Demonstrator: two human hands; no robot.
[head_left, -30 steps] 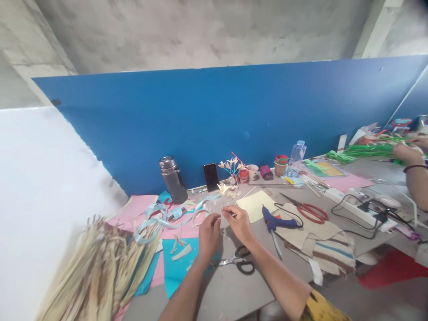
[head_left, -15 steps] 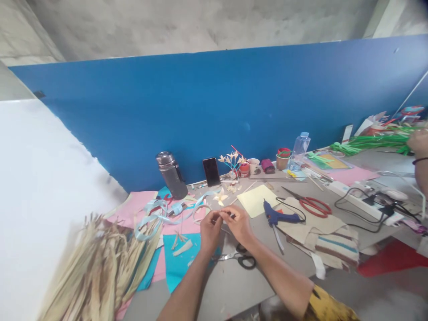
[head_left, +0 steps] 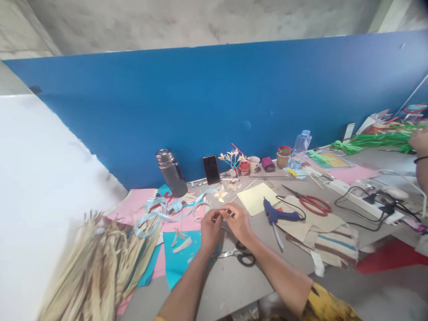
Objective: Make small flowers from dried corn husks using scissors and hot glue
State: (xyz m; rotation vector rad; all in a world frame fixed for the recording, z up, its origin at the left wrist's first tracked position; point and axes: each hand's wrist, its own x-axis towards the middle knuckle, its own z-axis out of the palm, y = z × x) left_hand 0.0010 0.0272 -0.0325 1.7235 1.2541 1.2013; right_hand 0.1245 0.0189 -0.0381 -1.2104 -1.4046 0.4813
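My left hand [head_left: 211,226] and my right hand [head_left: 236,221] meet fingertip to fingertip above the grey table [head_left: 234,285]. The fingers of both are pinched together; whatever they hold is too small or hidden to name. Just beyond them lies a pale star-shaped flower [head_left: 220,194], with a roll of tape [head_left: 202,212] to its left. Black-handled scissors [head_left: 245,259] lie under my wrists, partly covered. Right of my right hand are a yellow paper sheet [head_left: 257,199] and a blue glue gun [head_left: 281,215].
Dried husks [head_left: 100,267] lie at the left, near a dark flask [head_left: 172,174]. A phone [head_left: 211,170] leans on the blue partition [head_left: 200,107]. Red-handled scissors [head_left: 316,205], a folded cloth [head_left: 336,243] and a power strip [head_left: 363,203] lie rightward. Another person's hand [head_left: 419,140] is at the far right.
The camera view has shifted very slightly. My two hands remain together in nearly the same place, with their fingers still pinched.
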